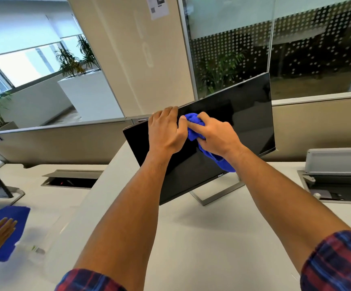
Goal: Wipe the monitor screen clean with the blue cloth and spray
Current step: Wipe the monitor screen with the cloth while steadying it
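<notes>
At frame centre, my left hand point(166, 131) grips the top edge of the monitor point(239, 122); my right hand point(214, 135) holds the bunched blue cloth point(195, 124) against the screen. Bottom bezel reads "DELL". The monitor stands on the bench point(201, 238).

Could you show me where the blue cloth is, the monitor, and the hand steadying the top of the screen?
blue cloth point(194, 120): head view, bunched upper part above the fingers.
monitor point(244, 114): head view, bare dark screen, right half.
left hand point(166, 131): head view, back of the hand at the monitor's top edge.
</notes>
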Demonstrator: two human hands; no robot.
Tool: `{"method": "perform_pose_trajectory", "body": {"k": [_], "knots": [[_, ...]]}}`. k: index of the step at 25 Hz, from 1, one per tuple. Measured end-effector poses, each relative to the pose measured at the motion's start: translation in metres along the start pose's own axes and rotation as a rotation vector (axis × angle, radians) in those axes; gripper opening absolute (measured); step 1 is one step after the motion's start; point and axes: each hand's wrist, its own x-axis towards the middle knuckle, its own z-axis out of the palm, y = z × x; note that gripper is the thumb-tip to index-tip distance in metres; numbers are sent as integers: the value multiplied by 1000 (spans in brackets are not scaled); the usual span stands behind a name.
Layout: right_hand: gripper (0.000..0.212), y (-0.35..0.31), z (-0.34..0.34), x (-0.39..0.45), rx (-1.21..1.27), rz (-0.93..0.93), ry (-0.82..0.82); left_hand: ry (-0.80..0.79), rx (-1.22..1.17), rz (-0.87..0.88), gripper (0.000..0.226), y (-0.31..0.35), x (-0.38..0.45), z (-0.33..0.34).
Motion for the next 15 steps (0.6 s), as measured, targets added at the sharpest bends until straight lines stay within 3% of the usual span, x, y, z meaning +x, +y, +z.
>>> {"method": "perform_pose_trajectory", "body": {"k": [4,7,10,15], "knots": [[52,13,-8,7,92,264,84,3,-8,10,56,0,-2,0],[52,22,-5,0,29,71,44,6,11,11,53,3,-1,0],[52,38,-7,2,131,375,149,0,44,17,49,4,0,0],[68,35,-2,0,90,299,165,-2,81,-17,45,14,12,0]]}}
